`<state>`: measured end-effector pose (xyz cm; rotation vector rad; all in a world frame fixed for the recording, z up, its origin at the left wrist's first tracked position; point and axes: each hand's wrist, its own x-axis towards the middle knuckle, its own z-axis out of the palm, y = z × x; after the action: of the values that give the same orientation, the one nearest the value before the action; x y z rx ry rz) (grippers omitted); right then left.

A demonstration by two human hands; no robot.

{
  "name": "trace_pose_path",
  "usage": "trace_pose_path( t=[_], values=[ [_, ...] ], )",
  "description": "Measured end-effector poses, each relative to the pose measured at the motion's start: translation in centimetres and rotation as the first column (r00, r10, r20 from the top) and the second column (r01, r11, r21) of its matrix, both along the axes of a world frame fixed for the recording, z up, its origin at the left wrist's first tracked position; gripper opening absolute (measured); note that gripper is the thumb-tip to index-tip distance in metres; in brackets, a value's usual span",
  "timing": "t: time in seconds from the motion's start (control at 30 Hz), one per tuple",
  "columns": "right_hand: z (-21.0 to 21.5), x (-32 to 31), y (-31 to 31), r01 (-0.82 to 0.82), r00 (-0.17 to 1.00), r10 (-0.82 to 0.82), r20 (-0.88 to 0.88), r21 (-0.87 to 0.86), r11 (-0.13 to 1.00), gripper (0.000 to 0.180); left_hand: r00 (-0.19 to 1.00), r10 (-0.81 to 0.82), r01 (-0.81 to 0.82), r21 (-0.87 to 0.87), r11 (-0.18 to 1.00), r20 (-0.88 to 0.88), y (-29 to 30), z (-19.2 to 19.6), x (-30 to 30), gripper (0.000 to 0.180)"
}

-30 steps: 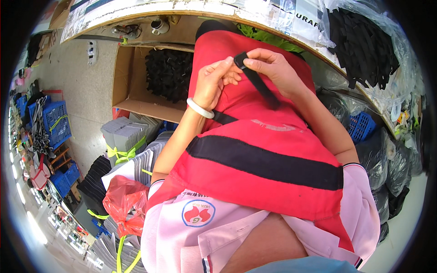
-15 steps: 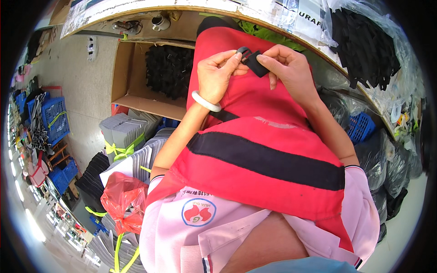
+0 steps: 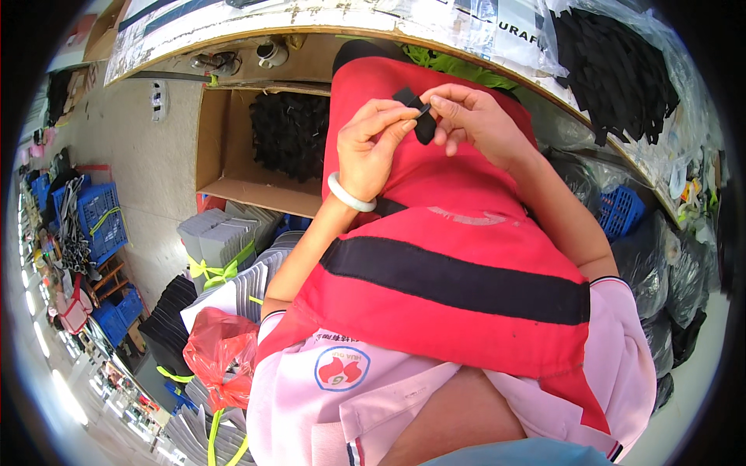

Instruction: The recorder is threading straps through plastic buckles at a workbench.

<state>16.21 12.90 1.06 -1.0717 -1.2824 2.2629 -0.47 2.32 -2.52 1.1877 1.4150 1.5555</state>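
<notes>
Over my lap, my left hand, with a white bangle at its wrist, pinches a small dark buckle between thumb and fingers. A short black webbing strap passes at the buckle, one end sticking up and the other hanging below. My right hand meets it from the other side, thumb and forefinger closed at the strap beside the buckle. Exactly how the strap runs through the buckle is hidden by the fingers. Beneath both hands lies my red apron.
An open cardboard box of black pieces stands beyond my left arm. Further right, black strips lie on the worktable. Bundled grey pieces and a red plastic bag are at my left, a blue basket at my right.
The black strap has turned from a broad flat face to a narrower, folded view. Both hands have drawn closer together around the buckle.
</notes>
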Motion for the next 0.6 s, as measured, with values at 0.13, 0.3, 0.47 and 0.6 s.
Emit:
trace_pose_path(
  t=[0.13, 0.3, 0.47, 0.6],
  values=[
    [-0.6, 1.0, 1.2, -0.220, 0.974, 0.225, 0.013, -0.168, 0.961, 0.028, 0.989, -0.062, 0.060, -0.023, 0.998, -0.137, -0.8, 1.5, 0.2, 0.019],
    [-0.7, 0.9, 0.9, -0.290, 0.952, 0.281, 0.122, 0.056, 0.956, 0.024, 0.987, -0.082, 0.083, -0.002, 0.997, -0.136, -1.2, 1.1, 0.0, 0.020],
    [-1.0, 0.1, 0.0, -0.078, 0.997, 0.071, 0.032, 0.310, 0.948, 0.019, 0.985, -0.095, 0.096, 0.006, 0.995, -0.144, -1.1, 1.3, -0.1, 0.021],
    [-1.0, -0.2, 0.1, -0.080, 0.997, 0.074, 0.032, 0.259, 0.963, 0.012, 0.988, -0.093, 0.097, 0.027, 0.995, -0.121, -1.1, 1.4, -0.3, 0.021]
  ],
)
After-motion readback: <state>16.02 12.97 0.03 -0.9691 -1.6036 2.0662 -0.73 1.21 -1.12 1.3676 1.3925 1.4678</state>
